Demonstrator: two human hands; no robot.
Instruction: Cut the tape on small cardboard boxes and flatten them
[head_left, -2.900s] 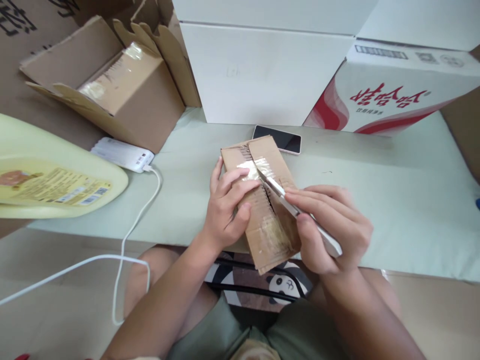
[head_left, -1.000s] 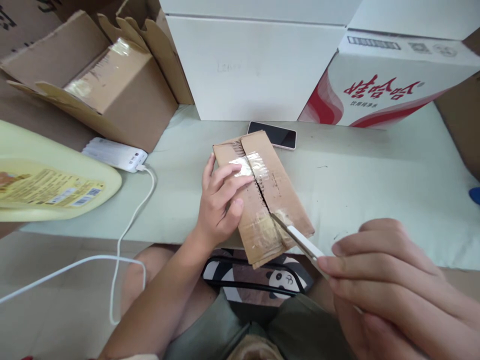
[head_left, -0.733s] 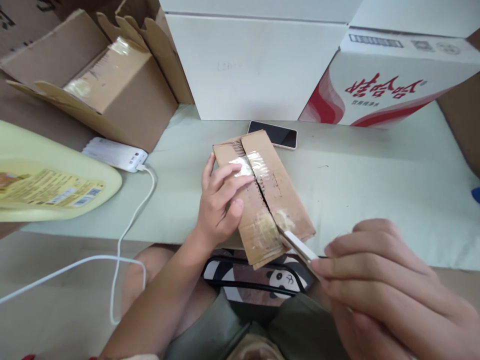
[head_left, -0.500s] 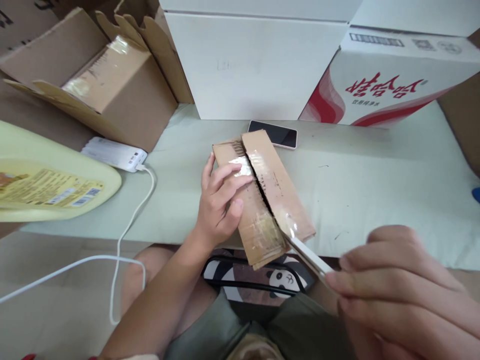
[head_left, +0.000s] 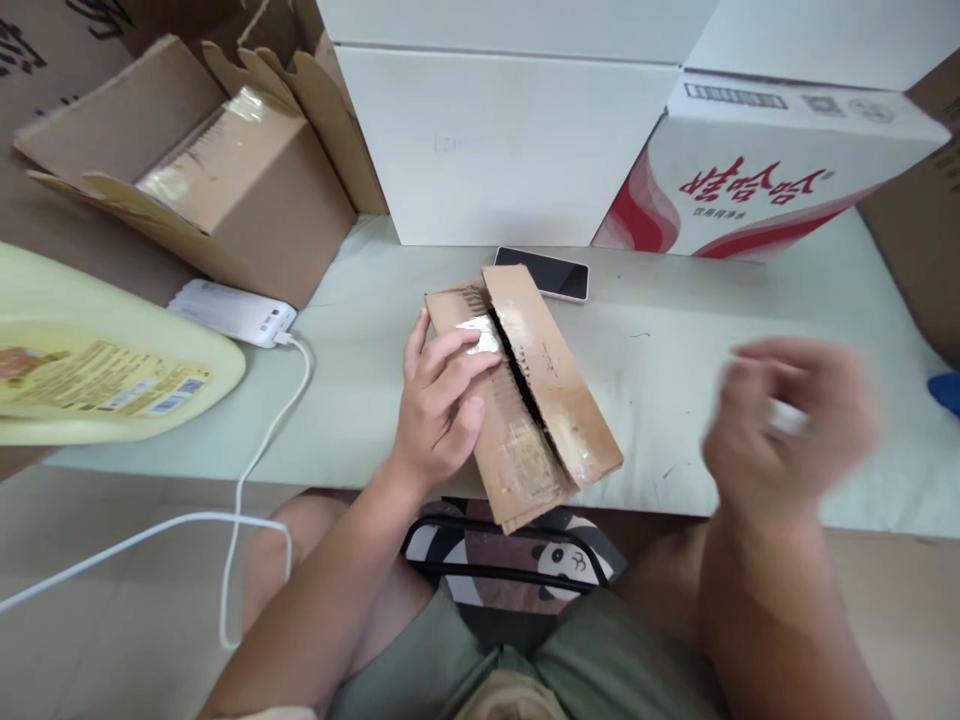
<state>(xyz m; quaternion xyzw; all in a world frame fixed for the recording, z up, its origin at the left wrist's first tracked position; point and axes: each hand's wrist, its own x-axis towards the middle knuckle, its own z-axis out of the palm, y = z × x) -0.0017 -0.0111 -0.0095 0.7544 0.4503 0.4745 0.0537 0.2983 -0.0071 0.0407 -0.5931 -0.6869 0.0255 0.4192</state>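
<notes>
A small flattish cardboard box (head_left: 551,370), with shiny tape and a dark slit along its top seam, lies at an angle over the table's front edge. My left hand (head_left: 439,400) grips its left side, fingers over the top and the little finger at the edge. Off to the right, above the tabletop, my right hand (head_left: 787,430) is raised, curled and smeared by motion. A bit of a slim pale blade-like tool (head_left: 786,418) shows white inside its fingers; most of it is hidden.
Behind the box lies a phone (head_left: 551,275), before white cartons (head_left: 502,150) and a red-and-white carton (head_left: 750,190). At left are an open cardboard box (head_left: 277,190), a white power bank (head_left: 232,312) with a cable (head_left: 259,460), and a yellow bottle (head_left: 112,350).
My right hand has drawn the slim pale tool out of the box's slit and moved away to the upper right. The slit looks wider. My left hand stays on the box.
</notes>
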